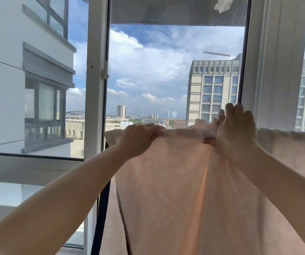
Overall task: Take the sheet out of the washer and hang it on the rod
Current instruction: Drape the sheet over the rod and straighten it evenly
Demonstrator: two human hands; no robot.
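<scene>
A pale pink sheet (175, 190) hangs in front of me, draped over a rod that its top fold hides. My left hand (138, 138) grips the top fold at the left, fingers curled over the cloth. My right hand (234, 129) lies on the top of the sheet further right, fingers stretched up and forward, and a bunched ridge of cloth runs between the two hands. More of the sheet (291, 150) runs off to the right along the rod line. The washer is not in view.
A large window (175, 70) is directly behind the sheet, with a white frame post (95, 80) to the left and another frame (276, 70) to the right. A white sill (19, 173) lies at the lower left. A crumpled white cloth (223, 3) hangs at the top.
</scene>
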